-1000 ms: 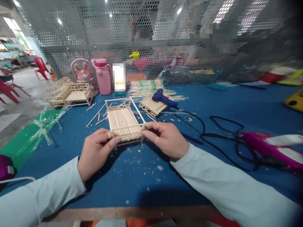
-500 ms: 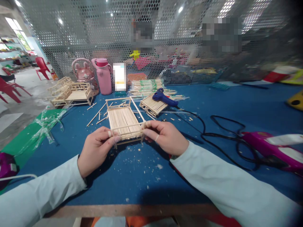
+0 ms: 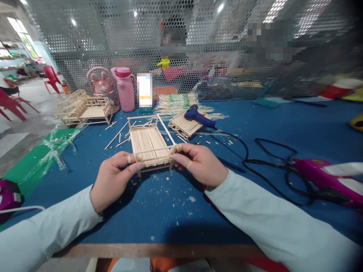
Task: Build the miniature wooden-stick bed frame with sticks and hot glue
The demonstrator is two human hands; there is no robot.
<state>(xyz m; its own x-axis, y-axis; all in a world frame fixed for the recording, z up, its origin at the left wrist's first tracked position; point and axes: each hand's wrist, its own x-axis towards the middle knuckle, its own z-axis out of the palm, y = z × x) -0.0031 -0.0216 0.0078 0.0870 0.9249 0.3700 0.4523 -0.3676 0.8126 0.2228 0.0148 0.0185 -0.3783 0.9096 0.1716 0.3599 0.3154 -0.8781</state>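
- The green sheet is lying well left of the frame, with clear wrap on it.
- The stick models are standing behind and left of the frame.
- The left hand is pinching the frame's near left corner between thumb and fingers.
- The pink bottle is standing behind the frame.
- The frame itself is sitting between both hands, over the blue table.
- The right hand is pinching the frame's near right corner.
- The glue gun is lying on a stick panel, behind and right of the frame.
- The purple tool is lying well right of the frame.
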